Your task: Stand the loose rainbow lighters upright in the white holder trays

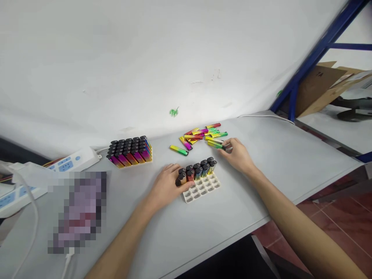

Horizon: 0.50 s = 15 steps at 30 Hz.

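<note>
Lighters (198,173) stand upright in a partly filled tray (203,193).

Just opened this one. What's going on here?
A person sits or stands at a grey table with lighters. Their left hand holds the left end of a white tray, where lighters stand in the back rows, with open slots in front. Their right hand has its fingers on the dark end of a yellow-green lighter beside a loose pile. A second block of upright lighters stands farther left.
</note>
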Available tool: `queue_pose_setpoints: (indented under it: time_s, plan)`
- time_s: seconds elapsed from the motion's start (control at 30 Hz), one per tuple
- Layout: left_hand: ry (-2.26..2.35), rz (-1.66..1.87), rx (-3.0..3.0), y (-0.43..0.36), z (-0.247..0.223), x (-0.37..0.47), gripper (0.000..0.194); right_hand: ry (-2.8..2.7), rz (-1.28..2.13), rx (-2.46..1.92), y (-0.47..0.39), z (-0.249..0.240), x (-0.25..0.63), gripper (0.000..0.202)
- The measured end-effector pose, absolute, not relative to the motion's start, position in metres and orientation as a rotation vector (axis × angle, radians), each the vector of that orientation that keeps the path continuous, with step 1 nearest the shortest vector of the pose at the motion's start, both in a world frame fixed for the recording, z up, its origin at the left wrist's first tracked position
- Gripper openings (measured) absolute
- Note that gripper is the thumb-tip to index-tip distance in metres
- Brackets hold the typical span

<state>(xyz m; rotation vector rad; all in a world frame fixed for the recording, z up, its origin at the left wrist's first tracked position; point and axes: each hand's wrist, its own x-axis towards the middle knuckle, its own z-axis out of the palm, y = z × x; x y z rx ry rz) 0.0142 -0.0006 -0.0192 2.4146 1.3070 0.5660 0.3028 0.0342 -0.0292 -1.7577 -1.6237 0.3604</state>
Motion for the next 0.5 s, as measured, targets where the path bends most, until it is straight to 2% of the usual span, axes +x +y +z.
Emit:
queue_pose_setpoints:
  time_s: [0.23,0.5]
  plan:
    - [1.308,0.546,2.403,-0.001,-0.018,0.014,0.031,-1.311,0.900,-1.341,0.029,-0.017,0.293,0.029]
    - [1.289,0.526,2.433,-0.002,-0.015,0.015,0.029,-1.260,0.882,-1.401,0.028,-0.016,0.291,0.032]
